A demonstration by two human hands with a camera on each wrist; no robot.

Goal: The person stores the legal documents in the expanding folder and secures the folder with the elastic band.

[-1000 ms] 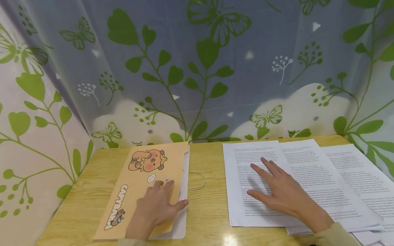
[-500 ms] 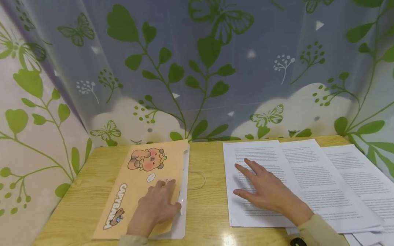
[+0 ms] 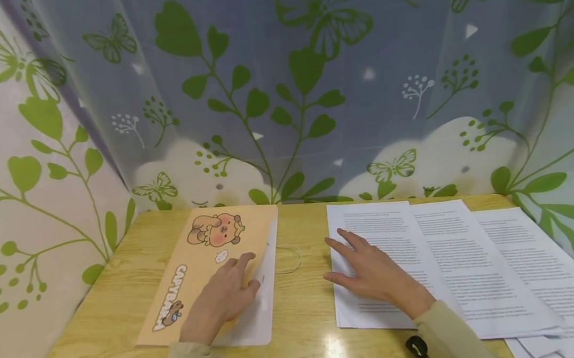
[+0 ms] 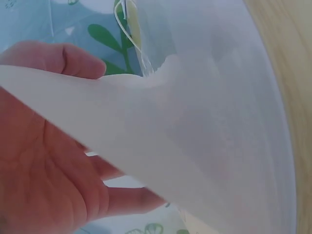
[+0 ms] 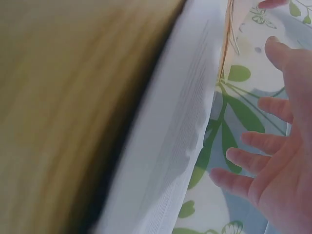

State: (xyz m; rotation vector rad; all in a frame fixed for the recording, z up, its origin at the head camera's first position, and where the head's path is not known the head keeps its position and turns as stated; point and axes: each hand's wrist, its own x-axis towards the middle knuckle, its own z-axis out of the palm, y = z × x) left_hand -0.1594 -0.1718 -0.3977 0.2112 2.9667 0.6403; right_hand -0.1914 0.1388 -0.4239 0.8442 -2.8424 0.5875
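Much of the far left is pale cloth [image 3: 43, 211] printed with green leaves and butterflies; it meets blue-grey cloth [image 3: 264, 94] in a like print behind the table [image 3: 307, 301]. On the table's left side lies the folder [image 3: 199, 263], orange, with a capybara, a small white shape and the word CAPYBARA, all turned sideways. The left hand [image 3: 220, 296] is at the cover's right edge, index finger on the orange side, thumb spread away from it. That edge is bent up, baring a white layer [image 3: 257, 319] beneath. In the left wrist view the cover's pale inside crosses the palm and hides part of the fingers, so I cannot tell whether they pinch it. Just right of the folder, a thin cord loop [image 3: 299, 257] lies on the wood. Next comes the right hand [image 3: 370, 271], palm down over the first stack [image 3: 390, 238] of printed pages, thumb and fingers spread wide, nothing in its grasp; its tips reach just past the stack's left edge. A second stack [image 3: 483, 277] and a third [image 3: 551, 274] fan out beyond, overlapping. Some loose sheets [image 3: 535, 347] poke out at the near right. Beige sleeves [image 3: 452, 332] cover both forearms.
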